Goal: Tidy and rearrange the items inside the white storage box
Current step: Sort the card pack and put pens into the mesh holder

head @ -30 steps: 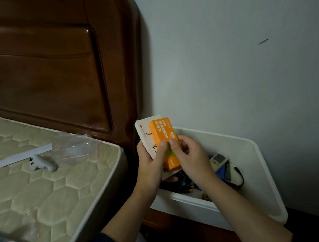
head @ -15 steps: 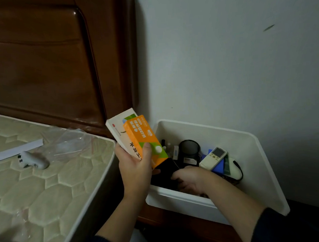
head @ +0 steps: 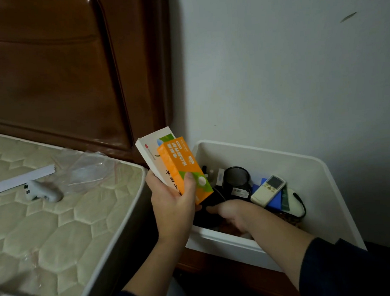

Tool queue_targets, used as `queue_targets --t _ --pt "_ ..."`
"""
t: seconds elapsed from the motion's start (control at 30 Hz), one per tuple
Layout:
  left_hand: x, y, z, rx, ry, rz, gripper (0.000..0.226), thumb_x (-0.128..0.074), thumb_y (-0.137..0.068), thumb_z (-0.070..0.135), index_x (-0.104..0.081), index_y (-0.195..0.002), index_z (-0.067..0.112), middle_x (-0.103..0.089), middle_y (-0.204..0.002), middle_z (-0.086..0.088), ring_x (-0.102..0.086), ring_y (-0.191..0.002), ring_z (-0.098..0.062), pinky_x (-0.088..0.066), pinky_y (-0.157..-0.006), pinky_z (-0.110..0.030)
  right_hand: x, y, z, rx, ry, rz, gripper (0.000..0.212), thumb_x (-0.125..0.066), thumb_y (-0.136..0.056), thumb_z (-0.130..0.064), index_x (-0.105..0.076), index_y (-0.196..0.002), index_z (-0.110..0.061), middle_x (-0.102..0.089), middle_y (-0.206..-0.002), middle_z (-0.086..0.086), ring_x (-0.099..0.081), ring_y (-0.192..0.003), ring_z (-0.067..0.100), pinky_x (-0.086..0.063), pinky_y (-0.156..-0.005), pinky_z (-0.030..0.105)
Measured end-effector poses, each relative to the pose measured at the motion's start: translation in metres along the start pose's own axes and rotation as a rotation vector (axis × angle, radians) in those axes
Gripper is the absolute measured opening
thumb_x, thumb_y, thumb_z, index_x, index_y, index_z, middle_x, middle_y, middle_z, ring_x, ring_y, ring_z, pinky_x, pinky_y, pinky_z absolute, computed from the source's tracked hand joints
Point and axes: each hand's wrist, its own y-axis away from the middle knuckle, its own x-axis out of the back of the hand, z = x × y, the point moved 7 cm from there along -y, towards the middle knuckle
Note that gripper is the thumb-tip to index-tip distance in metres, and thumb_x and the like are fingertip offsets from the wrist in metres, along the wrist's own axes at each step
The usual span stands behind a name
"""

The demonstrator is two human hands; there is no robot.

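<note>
My left hand (head: 173,201) grips two stacked cartons, an orange box (head: 183,168) on top of a white box (head: 151,152), just left of the white storage box (head: 314,187). My right hand (head: 231,214) reaches down inside the storage box near its front wall; its fingers are blurred and partly hidden among dark items. Inside lie a black cup (head: 236,180), a white remote control (head: 268,190), a blue item (head: 275,200) and a black cable (head: 300,202).
A quilted mattress (head: 47,221) lies to the left with a white controller (head: 43,191), a clear plastic bag (head: 87,169) and a white strip (head: 21,179) on it. A dark wooden headboard (head: 74,74) stands behind. The storage box rests on a wooden surface (head: 217,266) by the wall.
My right hand let go of the orange box and went down into the storage box. My left hand carried both cartons to the left of it.
</note>
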Motion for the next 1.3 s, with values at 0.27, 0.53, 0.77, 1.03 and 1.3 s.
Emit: queue_targets --t 0.27,0.53,0.77,1.03,1.3 --pt "0.005 -0.002 -0.004 -0.002 -0.013 0.035 0.064 -0.071 -0.088 0.047 -0.039 -0.14 0.03 -0.068 -0.11 0.019 -0.071 -0.099 0.0 -0.064 -0.079 -0.033 0.035 0.024 0.0 -0.124 -0.177 -0.108 0.029 -0.053 -0.088 -0.047 -0.06 -0.071 -0.025 -0.05 -0.062 -0.01 -0.044 -0.052 0.012 -0.028 -0.057 0.028" --pt "0.001 -0.001 -0.001 -0.013 -0.119 -0.009 0.059 -0.072 -0.094 0.043 -0.036 -0.14 0.034 -0.066 -0.115 0.012 -0.073 -0.1 -0.011 -0.066 -0.076 -0.048 0.112 0.083 0.014 0.023 -0.145 -0.051 0.022 -0.061 -0.087 -0.041 -0.057 -0.082 -0.019 -0.044 -0.061 -0.001 -0.04 -0.052 0.016 -0.027 -0.056 0.029" --pt "-0.018 0.01 0.006 -0.159 -0.33 -0.119 0.062 -0.072 -0.091 0.045 -0.037 -0.14 0.027 -0.067 -0.1 0.013 -0.07 -0.084 -0.001 -0.064 -0.071 -0.036 0.187 0.128 0.041 0.176 0.106 0.392 0.03 -0.061 -0.1 -0.037 -0.06 -0.091 -0.009 -0.051 -0.057 0.001 -0.048 -0.043 0.014 -0.034 -0.044 0.022" --pt "-0.051 0.037 0.008 -0.186 -0.429 -0.201 0.06 -0.072 -0.093 0.041 -0.034 -0.138 0.027 -0.066 -0.094 0.017 -0.066 -0.08 0.008 -0.061 -0.07 -0.03 0.182 0.123 0.061 0.112 0.566 0.78 0.022 -0.045 -0.103 -0.02 -0.061 -0.096 -0.007 -0.06 -0.077 0.006 -0.063 -0.071 0.024 -0.054 -0.064 0.038" --pt "-0.047 0.033 0.004 -0.182 -0.466 -0.223 0.064 -0.071 -0.093 0.043 -0.034 -0.141 0.024 -0.061 -0.099 0.02 -0.067 -0.084 -0.001 -0.064 -0.065 -0.041 0.188 0.115 0.069 0.01 0.729 0.968 0.042 -0.06 -0.097 -0.016 -0.041 -0.133 -0.006 -0.069 -0.118 0.02 -0.069 -0.105 0.034 -0.054 -0.079 0.038"
